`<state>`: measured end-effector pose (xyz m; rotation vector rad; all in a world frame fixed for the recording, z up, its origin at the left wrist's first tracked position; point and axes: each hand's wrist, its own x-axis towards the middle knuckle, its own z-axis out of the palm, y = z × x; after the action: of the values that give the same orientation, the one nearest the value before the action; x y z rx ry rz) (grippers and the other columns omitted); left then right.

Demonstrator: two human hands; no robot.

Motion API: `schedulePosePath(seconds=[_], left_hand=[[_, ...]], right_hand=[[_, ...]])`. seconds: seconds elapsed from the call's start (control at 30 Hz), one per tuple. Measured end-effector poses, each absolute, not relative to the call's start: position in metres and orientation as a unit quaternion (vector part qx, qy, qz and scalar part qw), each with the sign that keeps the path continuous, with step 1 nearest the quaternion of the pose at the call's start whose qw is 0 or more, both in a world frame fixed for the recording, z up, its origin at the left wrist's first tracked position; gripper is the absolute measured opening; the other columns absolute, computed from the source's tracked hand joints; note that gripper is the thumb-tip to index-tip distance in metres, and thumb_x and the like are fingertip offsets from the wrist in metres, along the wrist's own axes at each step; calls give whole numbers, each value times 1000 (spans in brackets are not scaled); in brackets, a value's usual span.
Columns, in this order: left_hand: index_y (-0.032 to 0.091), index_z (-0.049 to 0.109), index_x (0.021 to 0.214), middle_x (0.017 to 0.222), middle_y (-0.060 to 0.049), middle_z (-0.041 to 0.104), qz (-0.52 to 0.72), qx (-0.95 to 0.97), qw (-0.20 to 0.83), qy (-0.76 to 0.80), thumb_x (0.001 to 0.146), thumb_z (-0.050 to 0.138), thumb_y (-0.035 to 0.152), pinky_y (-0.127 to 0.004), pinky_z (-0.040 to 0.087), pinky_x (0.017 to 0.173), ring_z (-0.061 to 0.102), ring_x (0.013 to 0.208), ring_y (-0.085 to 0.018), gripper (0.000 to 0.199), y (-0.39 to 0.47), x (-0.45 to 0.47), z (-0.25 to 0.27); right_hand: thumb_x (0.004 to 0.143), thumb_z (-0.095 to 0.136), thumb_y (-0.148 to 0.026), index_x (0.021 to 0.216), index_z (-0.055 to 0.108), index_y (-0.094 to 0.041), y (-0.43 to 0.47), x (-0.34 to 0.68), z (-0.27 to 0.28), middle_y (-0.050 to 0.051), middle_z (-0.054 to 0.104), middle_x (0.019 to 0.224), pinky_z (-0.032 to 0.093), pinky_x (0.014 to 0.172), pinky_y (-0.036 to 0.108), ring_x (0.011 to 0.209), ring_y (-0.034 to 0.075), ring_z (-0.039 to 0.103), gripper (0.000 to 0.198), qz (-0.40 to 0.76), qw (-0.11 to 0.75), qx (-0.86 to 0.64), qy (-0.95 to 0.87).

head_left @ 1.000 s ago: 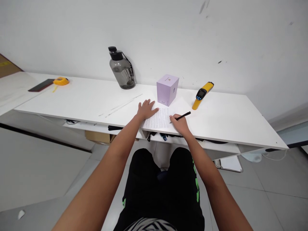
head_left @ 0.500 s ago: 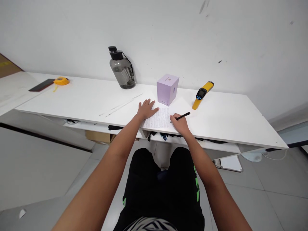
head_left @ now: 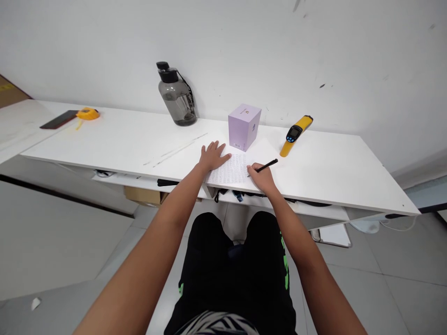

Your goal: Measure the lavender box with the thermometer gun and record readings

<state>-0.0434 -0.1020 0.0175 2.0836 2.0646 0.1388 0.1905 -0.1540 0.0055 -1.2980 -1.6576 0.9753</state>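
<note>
A sheet of paper [head_left: 230,171] covered in rows of small marks lies at the front edge of the white desk. On its upper left corner rests my left hand [head_left: 212,157], flat with the fingers spread. My right hand [head_left: 261,177] is closed around a black pen [head_left: 268,165], its tip low at the sheet's right edge. Just behind the paper stands a lilac box [head_left: 240,130]. Whether the pen tip touches the paper I cannot tell.
A yellow infrared thermometer [head_left: 296,135] leans on the wall at right. A grey water bottle [head_left: 179,100] stands behind left. Further left lie a yellow tape measure [head_left: 88,113] and a dark flat object [head_left: 60,119]. Under the desktop [head_left: 331,170] runs a shelf [head_left: 251,200] holding several items.
The view has shifted slightly, so things on the desk appear a little higher. Both hands keep almost the same place, the right one still gripping the pen.
</note>
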Motion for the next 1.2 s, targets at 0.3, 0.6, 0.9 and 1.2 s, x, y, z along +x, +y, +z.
schedulePosePath(seconds=[0.3, 0.6, 0.9, 1.2], left_hand=[[29, 24, 164, 174, -5, 14, 34, 705, 94, 702, 93, 23, 74, -54, 5, 129, 8, 162, -28, 84, -101, -44, 17], [25, 25, 164, 174, -8, 12, 46, 708, 107, 696, 94, 26, 72, -56, 3, 129, 7, 162, -30, 84, -102, -44, 19], [25, 25, 164, 174, -9, 13, 46, 708, 107, 697, 94, 26, 72, -57, 3, 129, 7, 162, -30, 84, -103, -43, 19], [24, 26, 164, 174, -10, 14, 50, 711, 100, 694, 95, 28, 70, -59, 5, 128, 8, 161, -32, 82, -100, -44, 15]], right_hand=[[82, 55, -44, 55, 37, -25, -155, 190, 7, -3, 39, 53, 35, 60, 31, 59, 16, 44, 38, 382, 402, -520, -649], [84, 55, -50, 58, 45, -24, -155, 193, 12, -2, 46, 60, 39, 67, 32, 67, 17, 47, 39, 380, 457, -520, -614], [87, 57, -60, 72, 61, -22, -156, 191, 12, 2, 63, 76, 45, 79, 33, 82, 20, 58, 41, 387, 461, -503, -620], [88, 57, -61, 84, 68, -20, -156, 192, 11, 1, 65, 76, 47, 78, 34, 77, 19, 59, 42, 401, 433, -503, -632]])
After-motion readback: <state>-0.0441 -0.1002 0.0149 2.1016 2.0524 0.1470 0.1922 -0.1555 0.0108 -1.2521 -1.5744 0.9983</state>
